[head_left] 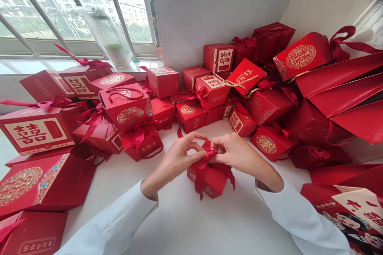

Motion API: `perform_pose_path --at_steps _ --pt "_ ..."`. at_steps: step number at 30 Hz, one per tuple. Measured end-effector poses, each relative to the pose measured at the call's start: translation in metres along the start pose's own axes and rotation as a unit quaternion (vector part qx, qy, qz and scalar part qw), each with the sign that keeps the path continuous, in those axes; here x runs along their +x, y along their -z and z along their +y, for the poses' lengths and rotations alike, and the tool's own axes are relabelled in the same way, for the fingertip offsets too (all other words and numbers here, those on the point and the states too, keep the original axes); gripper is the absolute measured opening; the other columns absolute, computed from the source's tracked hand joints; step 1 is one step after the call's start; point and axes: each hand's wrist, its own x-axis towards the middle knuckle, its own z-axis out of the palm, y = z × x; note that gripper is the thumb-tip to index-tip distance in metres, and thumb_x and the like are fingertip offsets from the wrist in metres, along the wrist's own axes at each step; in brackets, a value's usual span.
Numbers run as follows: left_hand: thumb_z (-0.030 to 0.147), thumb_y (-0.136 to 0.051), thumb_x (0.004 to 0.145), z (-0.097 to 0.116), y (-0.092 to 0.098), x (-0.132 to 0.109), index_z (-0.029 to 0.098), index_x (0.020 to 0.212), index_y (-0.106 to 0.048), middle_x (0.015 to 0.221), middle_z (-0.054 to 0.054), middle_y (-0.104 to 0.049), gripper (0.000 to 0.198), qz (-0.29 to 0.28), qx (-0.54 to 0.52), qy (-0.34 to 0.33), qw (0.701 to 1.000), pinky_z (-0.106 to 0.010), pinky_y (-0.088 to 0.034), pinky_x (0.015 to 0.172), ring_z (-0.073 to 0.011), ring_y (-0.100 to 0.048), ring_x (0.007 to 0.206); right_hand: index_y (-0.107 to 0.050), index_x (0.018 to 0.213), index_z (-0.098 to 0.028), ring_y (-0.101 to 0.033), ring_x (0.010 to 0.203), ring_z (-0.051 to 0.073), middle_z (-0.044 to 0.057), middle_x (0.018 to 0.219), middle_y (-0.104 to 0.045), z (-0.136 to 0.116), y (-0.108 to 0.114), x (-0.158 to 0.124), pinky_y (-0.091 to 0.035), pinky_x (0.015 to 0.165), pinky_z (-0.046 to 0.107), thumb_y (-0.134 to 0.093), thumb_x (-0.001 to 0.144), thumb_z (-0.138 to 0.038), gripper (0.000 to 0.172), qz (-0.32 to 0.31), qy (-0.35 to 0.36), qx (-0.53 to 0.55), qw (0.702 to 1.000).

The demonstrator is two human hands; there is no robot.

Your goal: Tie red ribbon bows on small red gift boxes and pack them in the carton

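White shirt sleeves (110, 223) enter from the near edge on both sides and lead to two hands meeting over a small red gift box (214, 183). It sits near the middle of the white worktop (176, 227), set apart from the heap beyond, which leaves both hands room around it. The left hand (179, 163) is narrow, its thumb and forefinger curved into a ring as they pinch a dark red satin ribbon (201, 175) above the box. The right hand (236, 155) is narrow too, its fingertips closing on the same ribbon from the other side. Held from both sides, the ribbon stands gathered above the lid, its tails draping over the box's sides. Red boxes printed with gold double-happiness characters (37, 133) crowd the left and far parts of the worktop, many tied with ribbon. Large red paper bags (341, 87) lean at the right, above a printed card (353, 219) at the near right. A plastic bag (107, 38) rests on the sill of a far-left window (77, 8).
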Motion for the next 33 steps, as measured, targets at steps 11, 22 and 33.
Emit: perform_pose_path --at_steps 11,22,33 --pt "0.034 -0.068 0.075 -0.001 -0.002 0.003 0.018 0.11 -0.056 0.07 0.0 -0.065 0.04 -0.017 -0.064 0.056 0.996 -0.024 -0.039 0.064 -0.0147 -0.057 0.072 -0.052 0.058 -0.019 -0.04 0.047 0.008 -0.006 0.049 -0.048 -0.002 0.0 0.0 -0.024 0.046 0.021 -0.061 0.069 -0.028 0.017 0.004 0.0 -0.014 1.0" --pt "0.024 -0.067 0.074 -0.001 -0.005 0.002 0.02 0.107 -0.052 0.07 0.004 -0.062 0.037 0.002 -0.133 0.089 0.987 -0.023 -0.041 0.065 -0.0112 -0.056 0.065 -0.06 0.068 -0.02 -0.045 0.05 0.008 -0.007 0.055 -0.053 -0.003 0.005 -0.001 -0.026 0.046 0.02 -0.067 0.071 -0.029 0.012 -0.021 0.017 0.016 0.999" --pt "0.028 -0.066 0.077 0.002 -0.004 0.003 0.018 0.106 -0.047 0.068 0.004 -0.06 0.036 -0.005 -0.139 0.083 0.987 -0.023 -0.037 0.064 -0.0096 -0.052 0.063 -0.062 0.08 -0.019 -0.058 0.062 0.012 -0.003 0.068 -0.064 0.002 0.037 -0.009 -0.041 0.055 0.021 -0.06 0.079 -0.022 0.004 -0.03 0.049 0.025 0.998"
